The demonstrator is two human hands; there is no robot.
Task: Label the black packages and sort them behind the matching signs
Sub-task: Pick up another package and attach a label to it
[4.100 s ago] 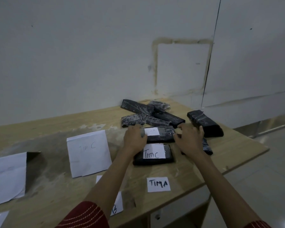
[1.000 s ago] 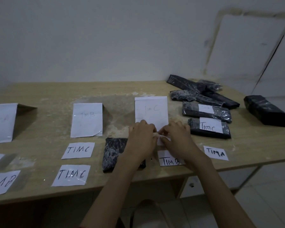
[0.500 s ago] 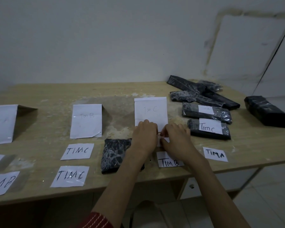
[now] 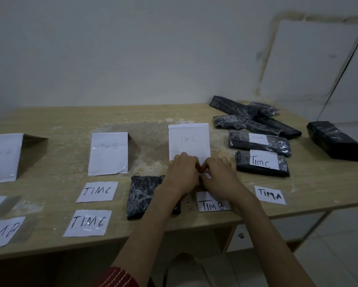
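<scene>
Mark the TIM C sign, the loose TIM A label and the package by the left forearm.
TIM C sign (image 4: 189,141): head view, middle of its upright face.
TIM A label (image 4: 270,195): head view, on the lettering.
Package (image 4: 141,195): head view, bare wrap left of the forearm.

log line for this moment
left hand, right hand: pinch small white paper slip | black plastic-wrapped package: flat on wooden table, no label showing
</scene>
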